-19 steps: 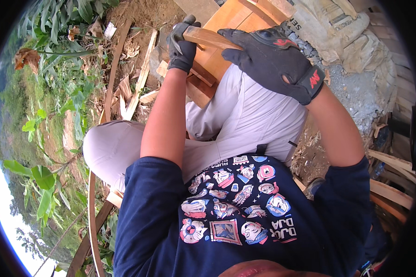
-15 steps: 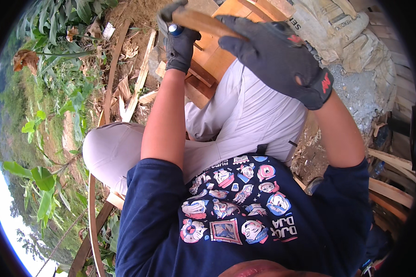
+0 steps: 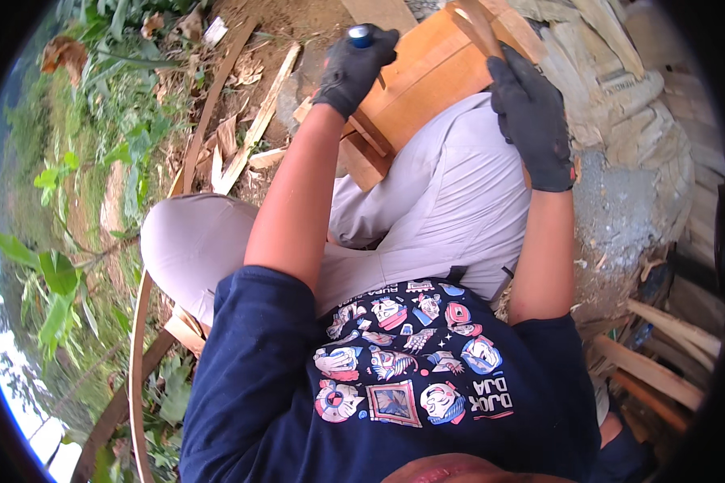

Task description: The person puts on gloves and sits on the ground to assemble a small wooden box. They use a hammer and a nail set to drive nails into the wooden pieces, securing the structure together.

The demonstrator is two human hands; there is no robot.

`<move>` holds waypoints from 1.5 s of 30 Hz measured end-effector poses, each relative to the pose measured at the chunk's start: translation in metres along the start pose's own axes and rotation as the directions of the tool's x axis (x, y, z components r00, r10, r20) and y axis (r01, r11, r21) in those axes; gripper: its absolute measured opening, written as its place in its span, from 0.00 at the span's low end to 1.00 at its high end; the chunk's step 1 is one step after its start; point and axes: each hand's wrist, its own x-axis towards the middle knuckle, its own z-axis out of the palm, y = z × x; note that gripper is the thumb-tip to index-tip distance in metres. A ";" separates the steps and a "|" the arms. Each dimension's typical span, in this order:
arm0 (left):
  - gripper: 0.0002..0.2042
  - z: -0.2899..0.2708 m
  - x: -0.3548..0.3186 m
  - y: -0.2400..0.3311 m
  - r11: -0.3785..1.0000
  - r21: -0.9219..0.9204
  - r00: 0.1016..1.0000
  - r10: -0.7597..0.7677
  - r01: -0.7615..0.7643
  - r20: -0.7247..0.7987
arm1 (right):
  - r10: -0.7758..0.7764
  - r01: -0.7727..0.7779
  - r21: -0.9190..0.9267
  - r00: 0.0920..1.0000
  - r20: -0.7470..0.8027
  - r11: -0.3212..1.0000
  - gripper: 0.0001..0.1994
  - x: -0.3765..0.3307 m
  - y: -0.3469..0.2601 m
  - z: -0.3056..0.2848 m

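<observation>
My left hand (image 3: 353,72), in a dark grey work glove, is closed around an upright tool, probably a chisel (image 3: 360,35). Only its round blue end with a shiny metal cap shows above the fist; the blade is hidden. Below that hand lies an orange-brown wooden panel (image 3: 423,76), with short wooden blocks (image 3: 365,157) at its near left corner. My right hand (image 3: 532,117), gloved alike, grips the wooden handle of a hammer (image 3: 477,28) over the panel's right side. The hammer's head is outside the picture.
My bent leg in light grey trousers (image 3: 427,185) rests against the panel. Wood strips (image 3: 262,113) and shavings lie on the soil at left, beside green plants (image 3: 129,137). Pale sacks (image 3: 620,105) and grey powder (image 3: 620,209) are at right, with stacked planks (image 3: 652,374) nearer me.
My right hand has swung the hammer away from the blue tool end, to the right and far side. The left hand and panel appear farther right in view.
</observation>
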 end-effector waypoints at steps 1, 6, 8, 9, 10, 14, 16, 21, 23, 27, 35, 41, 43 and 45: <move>0.19 0.002 0.003 0.004 0.999 0.042 1.000 0.006 -0.007 0.022 | 0.131 -0.135 0.172 0.991 0.038 0.976 0.22 -0.004 -0.010 0.000; 0.22 0.005 0.034 -0.017 0.964 0.230 0.982 0.096 -0.131 0.160 | 0.108 -0.117 0.336 0.993 0.047 0.935 0.21 0.000 -0.006 0.001; 0.21 -0.010 0.038 0.019 0.937 0.335 0.935 -0.027 -0.099 0.352 | 0.109 -0.114 0.334 0.993 0.034 0.936 0.21 0.001 0.001 0.000; 0.23 -0.017 0.047 0.007 0.969 0.191 0.916 0.072 -0.158 0.394 | 0.114 -0.118 0.327 0.993 0.030 0.938 0.21 0.001 -0.001 0.003; 0.23 -0.022 0.052 0.009 0.977 0.142 0.894 0.079 -0.156 0.441 | 0.122 -0.122 0.314 0.992 0.020 0.942 0.21 0.001 -0.002 0.003; 0.22 -0.039 0.039 0.005 0.988 0.057 0.841 0.091 -0.143 0.534 | 0.158 -0.142 0.337 0.987 -0.023 0.931 0.18 0.002 -0.003 0.008; 0.22 -0.042 0.027 0.007 0.988 -0.012 0.813 0.136 -0.157 0.567 | 0.186 -0.159 0.337 0.981 -0.049 0.928 0.18 0.000 -0.004 0.007; 0.20 -0.029 0.032 -0.018 0.977 -0.184 0.794 0.194 -0.105 0.576 | 0.181 -0.158 0.294 0.982 -0.055 0.943 0.19 0.005 -0.004 0.014; 0.20 -0.035 0.035 -0.015 0.972 -0.106 0.786 0.232 -0.210 0.573 | 0.178 -0.153 0.282 0.982 -0.063 0.947 0.20 0.004 -0.006 0.018; 0.22 -0.038 0.056 -0.022 0.956 -0.067 0.787 0.275 -0.287 0.552 | 0.189 -0.163 0.268 0.979 -0.074 0.949 0.21 0.005 -0.004 0.021; 0.23 -0.032 0.067 -0.015 0.969 -0.016 0.838 0.222 -0.247 0.499 | 0.189 -0.163 0.278 0.980 -0.069 0.947 0.22 0.003 -0.007 0.021; 0.22 -0.030 0.067 -0.041 0.972 -0.218 0.820 0.198 -0.092 0.536 | 0.187 -0.158 0.268 0.979 -0.085 0.950 0.24 0.003 -0.004 0.021; 0.23 -0.032 0.062 -0.037 0.979 -0.184 0.828 0.178 -0.093 0.532 | 0.177 -0.149 0.267 0.981 -0.085 0.952 0.24 0.003 -0.003 0.019; 0.25 -0.034 0.057 -0.026 0.983 -0.169 0.839 0.149 -0.068 0.524 | 0.181 -0.155 0.258 0.980 -0.083 0.954 0.21 0.002 -0.001 0.017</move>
